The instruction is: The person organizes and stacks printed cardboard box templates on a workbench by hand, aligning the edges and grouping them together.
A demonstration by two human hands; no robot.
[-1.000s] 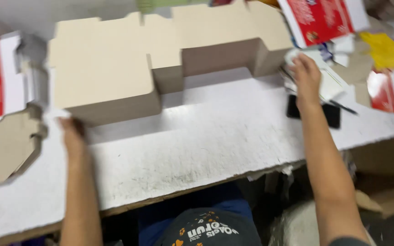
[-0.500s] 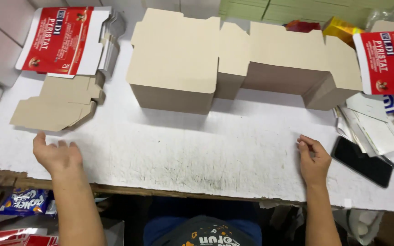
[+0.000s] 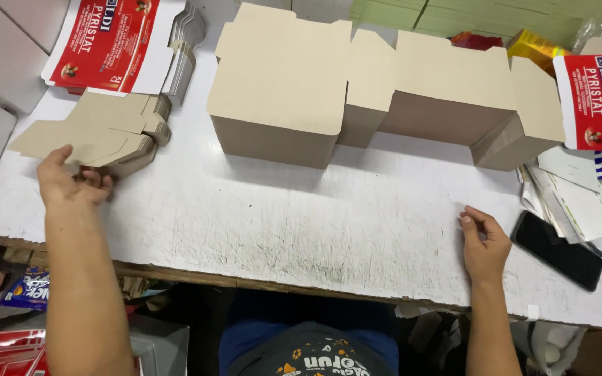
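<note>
My left hand [image 3: 71,182] rests at the near edge of a stack of flat brown cardboard blanks [image 3: 99,132] on the left of the white table [image 3: 301,223], fingers curled against the lowest sheets. Whether it grips one I cannot tell. My right hand [image 3: 483,244] lies on the bare table top at the right, fingers loosely bent, holding nothing. A large unfolded brown carton blank [image 3: 384,90] stands partly raised across the back middle of the table, apart from both hands.
A red and white printed carton stack [image 3: 116,43] lies at the back left, another red printed carton [image 3: 599,103] at the right. A black phone [image 3: 557,249], a pen and loose papers [image 3: 580,202] lie beside my right hand. Green sheets sit at the back.
My left hand has moved up from the table's front edge to the stack of flat blanks. My right hand has stayed about where it was. The view has shifted slightly.
</note>
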